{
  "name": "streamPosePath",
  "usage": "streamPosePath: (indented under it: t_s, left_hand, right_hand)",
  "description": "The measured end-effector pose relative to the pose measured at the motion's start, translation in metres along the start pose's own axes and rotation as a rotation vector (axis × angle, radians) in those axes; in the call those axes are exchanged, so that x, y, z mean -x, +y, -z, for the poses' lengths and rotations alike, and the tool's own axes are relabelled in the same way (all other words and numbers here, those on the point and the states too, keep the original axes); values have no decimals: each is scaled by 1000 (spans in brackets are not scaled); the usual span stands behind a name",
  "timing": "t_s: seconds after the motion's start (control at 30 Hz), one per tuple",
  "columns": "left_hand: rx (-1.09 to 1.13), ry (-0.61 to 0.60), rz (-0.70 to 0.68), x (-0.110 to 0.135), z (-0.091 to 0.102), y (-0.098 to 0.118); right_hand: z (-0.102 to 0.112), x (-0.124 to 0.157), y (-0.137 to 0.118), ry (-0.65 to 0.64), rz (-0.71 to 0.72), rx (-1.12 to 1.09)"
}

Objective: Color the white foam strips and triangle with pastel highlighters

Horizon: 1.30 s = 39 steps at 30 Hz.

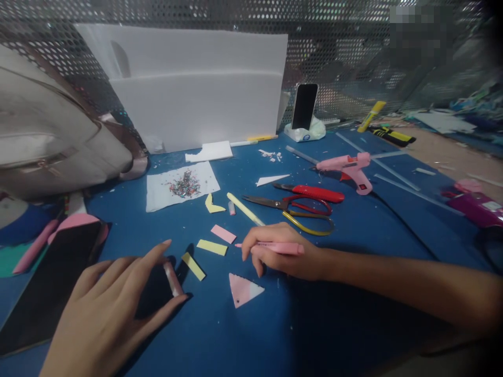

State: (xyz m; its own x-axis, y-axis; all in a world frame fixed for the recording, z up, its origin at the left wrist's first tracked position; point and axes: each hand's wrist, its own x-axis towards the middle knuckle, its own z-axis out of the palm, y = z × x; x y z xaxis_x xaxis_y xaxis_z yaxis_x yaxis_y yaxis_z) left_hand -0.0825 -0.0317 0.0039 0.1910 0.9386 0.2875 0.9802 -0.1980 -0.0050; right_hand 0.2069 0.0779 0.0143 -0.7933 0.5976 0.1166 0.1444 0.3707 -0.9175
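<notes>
A small pink-and-white strip [173,280] is pinched by its ends between the index finger and thumb of my left hand [106,309]. My right hand [286,254] is closed around a pink marker [281,247], its tip pointing left. Below that tip lies a partly pink, partly white triangle [242,290] with a dark dot near one corner. Between my hands are a yellow strip [194,266], a second yellow strip [212,247] and a pink strip [223,233]. Beyond them rest a bent yellow piece [214,204], a small pale cap [231,208] and a yellow marker [244,208].
Scissors [283,204], a red cutter [318,193] and a pink glue gun [349,166] with glue sticks lie right of centre. A paper with shavings [183,183] is at back left. A propped phone [305,106], a dark tablet [51,283] and a bag [58,120] stand around.
</notes>
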Motion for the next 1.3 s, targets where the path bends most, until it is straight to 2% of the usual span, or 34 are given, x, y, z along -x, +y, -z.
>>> streamPosePath:
  t_s: [0.1,0.3,0.47,0.53,0.73,0.87,1.07,1.3]
  left_hand:
    - [-48,43,-46,-1,-2,-3]
    - [-33,24,-124,-6,-1,-8]
    - [31,26,-124,-21,9,3]
    - [62,-20,-164,-30,10,8]
    - [10,24,-261,-47,-2,16]
    - [-74,36,-266,-47,-5,21]
    - [-153,37,-311,-41,4,27]
    - [-154,20,-268,-34,3,27]
  right_hand:
    - [0,0,-1,-4,2,-8]
    - [0,0,1,-8,-3,-11]
    - [0,0,0,-8,-10,-1]
    - [0,1,0,-6,-15,8]
    - [-1,1,2,-9,0,19]
    - [-1,1,1,-9,-2,36]
    - [-1,1,-1,-8,-31,54]
    - [-3,1,2,13,-31,40]
